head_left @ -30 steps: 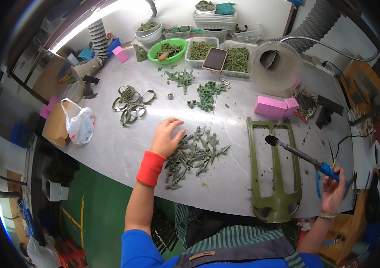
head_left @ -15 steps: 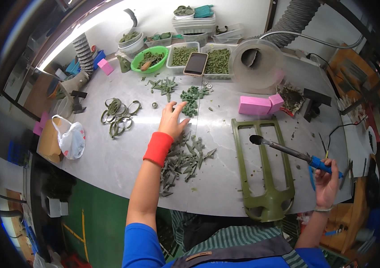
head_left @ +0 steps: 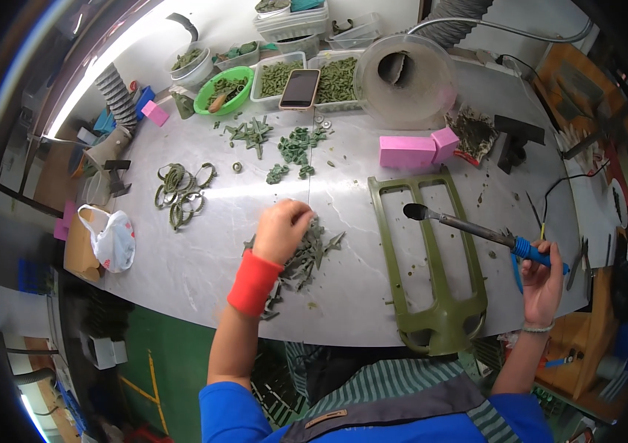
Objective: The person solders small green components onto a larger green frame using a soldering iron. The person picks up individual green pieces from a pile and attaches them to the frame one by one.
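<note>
My left hand point(head_left: 283, 227), with a red wristband above it, is over the far end of a pile of grey-green spiky pieces point(head_left: 301, 263). Its fingers are curled together, and whatever they may hold is hidden. Beyond it lies a cluster of small green pieces point(head_left: 296, 146), beside star-shaped green pieces point(head_left: 252, 135). In my right hand point(head_left: 543, 284) is a blue-handled soldering iron point(head_left: 476, 230) with a dark spoon-shaped tip pointing left. That tip hangs above a long olive-green frame point(head_left: 432, 277) with open slots, lying on the grey table.
Green rings point(head_left: 179, 193) and a white plastic bag point(head_left: 113, 240) lie to the left. Along the back stand a green bowl point(head_left: 234, 108), tubs of green pieces point(head_left: 339, 78) with a phone point(head_left: 300, 88), and a round extraction hood point(head_left: 432, 88). Pink blocks point(head_left: 407, 151) sit beyond the frame.
My left hand has drawn back from the small green cluster toward me, its spread fingers now closed. Some small pieces now sit apart at the cluster's near side. The right hand still holds the iron.
</note>
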The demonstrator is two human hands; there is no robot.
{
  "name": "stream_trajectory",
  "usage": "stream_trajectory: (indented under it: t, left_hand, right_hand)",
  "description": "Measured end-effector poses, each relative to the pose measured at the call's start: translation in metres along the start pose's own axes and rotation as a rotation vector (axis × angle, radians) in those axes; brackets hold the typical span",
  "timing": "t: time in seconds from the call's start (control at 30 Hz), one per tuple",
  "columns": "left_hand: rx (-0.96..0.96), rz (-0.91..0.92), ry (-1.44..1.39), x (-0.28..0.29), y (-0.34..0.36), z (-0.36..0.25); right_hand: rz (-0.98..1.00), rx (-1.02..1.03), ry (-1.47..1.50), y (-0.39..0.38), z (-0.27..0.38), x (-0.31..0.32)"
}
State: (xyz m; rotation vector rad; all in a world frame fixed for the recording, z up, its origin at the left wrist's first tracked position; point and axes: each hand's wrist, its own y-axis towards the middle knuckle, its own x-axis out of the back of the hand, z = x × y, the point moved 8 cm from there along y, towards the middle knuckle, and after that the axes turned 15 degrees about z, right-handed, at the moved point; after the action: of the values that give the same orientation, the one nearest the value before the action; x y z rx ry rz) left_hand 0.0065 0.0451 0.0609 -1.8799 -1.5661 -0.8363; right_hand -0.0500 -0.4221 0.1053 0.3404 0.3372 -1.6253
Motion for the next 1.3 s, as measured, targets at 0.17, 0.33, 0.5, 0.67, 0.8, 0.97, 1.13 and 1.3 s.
stream_trajectory:
  t: [0.17, 0.33, 0.5, 0.67, 0.8, 0.97, 1.13, 1.3]
  left_hand:
    - [-0.1, -0.02, 0.295, -0.036, -0.025, -0.041]
    - [-0.079, -0.022, 0.234, -0.052, -0.028, -0.039]
    - [-0.081, -0.032, 0.29, -0.054, -0.032, -0.047]
    - [-0.087, -0.016, 0.285, -0.053, -0.033, -0.047]
    - [-0.1, -0.04, 0.355, -0.051, -0.031, -0.052]
    - [-0.044, -0.247, 0.279, -0.011, 0.002, -0.001]
    - [0.011, -0.436, 0.366, 0.039, 0.042, 0.052]
    - [0.073, -0.208, 0.237, 0.032, 0.06, 0.091]
  right_hand:
    - [-0.007, 0.0, 0.009, -0.001, -0.002, 0.003]
    - [-0.005, 0.013, 0.026, -0.006, -0.003, 0.009]
    - [-0.055, 0.009, 0.052, -0.009, -0.003, 0.015]
    - [-0.025, 0.013, 0.063, -0.008, -0.003, 0.012]
    - [-0.037, 0.024, 0.074, -0.007, -0.003, 0.016]
    - [-0.054, 0.026, 0.064, -0.009, -0.001, 0.017]
    - [-0.055, 0.024, 0.051, -0.01, -0.001, 0.015]
    - [-0.061, 0.03, 0.059, -0.01, -0.001, 0.015]
